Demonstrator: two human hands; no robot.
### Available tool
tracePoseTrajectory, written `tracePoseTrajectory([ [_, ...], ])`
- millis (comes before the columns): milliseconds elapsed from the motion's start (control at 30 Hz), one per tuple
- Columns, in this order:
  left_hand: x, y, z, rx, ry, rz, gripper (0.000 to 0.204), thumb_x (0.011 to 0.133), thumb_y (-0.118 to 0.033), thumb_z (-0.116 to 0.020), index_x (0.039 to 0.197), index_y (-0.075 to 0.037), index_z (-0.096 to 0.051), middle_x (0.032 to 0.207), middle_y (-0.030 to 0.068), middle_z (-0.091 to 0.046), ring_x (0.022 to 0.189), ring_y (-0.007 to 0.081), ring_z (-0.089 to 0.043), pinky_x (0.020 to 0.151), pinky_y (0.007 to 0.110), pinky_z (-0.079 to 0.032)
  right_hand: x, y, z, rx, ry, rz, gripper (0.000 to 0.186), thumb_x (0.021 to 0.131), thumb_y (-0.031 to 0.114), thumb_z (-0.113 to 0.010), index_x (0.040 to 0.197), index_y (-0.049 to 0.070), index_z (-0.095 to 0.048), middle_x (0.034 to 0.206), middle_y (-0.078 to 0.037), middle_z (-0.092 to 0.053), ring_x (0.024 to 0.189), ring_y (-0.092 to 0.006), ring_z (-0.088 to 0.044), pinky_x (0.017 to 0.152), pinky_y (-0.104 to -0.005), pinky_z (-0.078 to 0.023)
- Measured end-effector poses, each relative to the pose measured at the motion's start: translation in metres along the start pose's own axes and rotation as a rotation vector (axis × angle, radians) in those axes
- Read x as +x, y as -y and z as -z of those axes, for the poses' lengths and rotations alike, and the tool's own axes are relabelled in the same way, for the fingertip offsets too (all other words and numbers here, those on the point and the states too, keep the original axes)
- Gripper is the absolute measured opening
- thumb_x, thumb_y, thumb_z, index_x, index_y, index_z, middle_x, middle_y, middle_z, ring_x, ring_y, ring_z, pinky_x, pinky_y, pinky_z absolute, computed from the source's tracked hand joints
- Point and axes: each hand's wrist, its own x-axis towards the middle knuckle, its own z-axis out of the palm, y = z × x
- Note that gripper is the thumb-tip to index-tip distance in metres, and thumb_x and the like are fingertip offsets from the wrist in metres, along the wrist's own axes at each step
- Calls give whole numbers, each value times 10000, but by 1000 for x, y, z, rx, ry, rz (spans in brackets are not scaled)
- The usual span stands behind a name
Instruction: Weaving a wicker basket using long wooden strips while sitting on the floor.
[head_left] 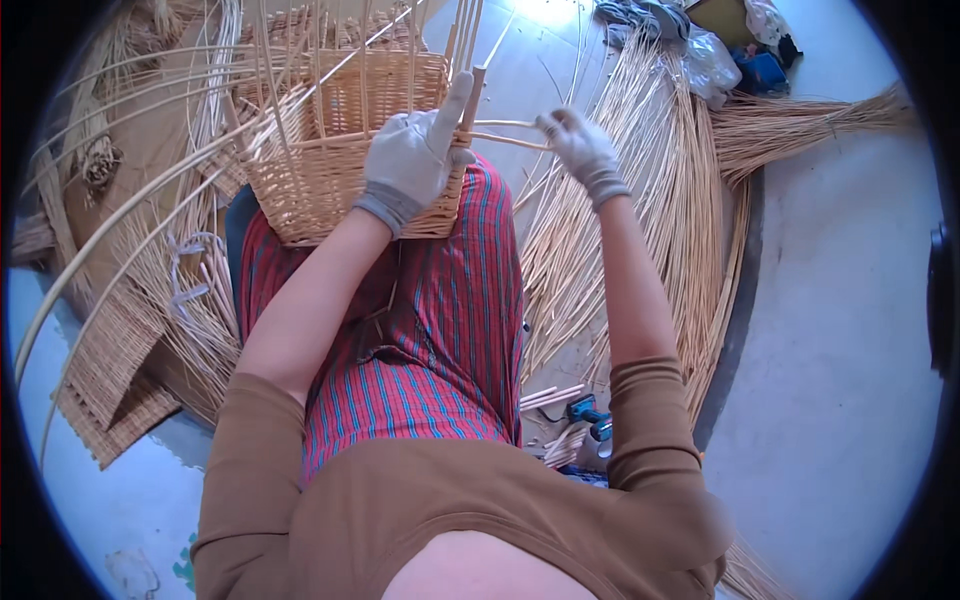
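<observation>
A half-woven wicker basket point(290, 195) rests on my lap, with upright stakes rising from its walls. My left hand point(408, 165), in a pale work glove, is closed on the basket's near right corner. Its index finger stretches up beside the thick corner post point(474, 95), and the thumb lies by the post's base. Off to the right, my gloved right hand point(582, 150) pinches wicker strands point(508, 125) that run out from that corner. Part of my left hand's grip is hidden behind its own palm.
Long loose wicker strands point(635, 210) cover the floor at right, and a tied bundle point(800, 132) lies beyond them. Long canes point(125, 210) sweep out leftward from the basket. Woven mats point(115, 350) lie at lower left. A blue power tool point(585, 408) sits by my right knee.
</observation>
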Motion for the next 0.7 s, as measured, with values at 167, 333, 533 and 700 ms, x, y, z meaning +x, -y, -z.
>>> tracePoseTrajectory([
  [167, 4, 2, -7, -8, 4, 1, 948, 867, -362, -732, 1623, -170, -193, 961, 102, -695, 846, 313, -669, 768, 451, -511, -13, -11, -15, 52, -88, -77, 528, 919, 623, -590, 987, 124, -747, 981, -118, -744, 948, -322, -695, 840, -430, -515],
  [333, -1, 3, 0, -21, -12, 114, 879, 846, -321, -765, 1592, -302, -301, 1067, 122, -722, 932, 326, -682, 828, 458, -514, -44, 43, 74, -433, -274, 352, 356, 882, 547, -677, 814, 202, -731, 760, 17, -680, 812, -167, -660, 860, -359, -439],
  [533, 3, 5, -15, 68, -45, 84, 762, 899, -312, -702, 1570, -260, -344, 969, 92, -716, 907, 290, -689, 839, 456, -519, -30, 132, 92, -339, 94, 1198, 165, 946, 293, -634, 1021, 151, -669, 992, -54, -699, 949, -175, -668, 897, -353, -497],
  [700, -17, 37, -72, 646, -323, 244, 513, 944, -340, -657, 1392, -128, -522, 1071, 146, -681, 949, 285, -689, 875, 415, -543, 2, 235, 65, -565, -292, 1721, 343, 936, 216, -655, 1263, 114, -636, 1409, -96, -572, 1329, -229, -523, 1142, -397, -423],
])
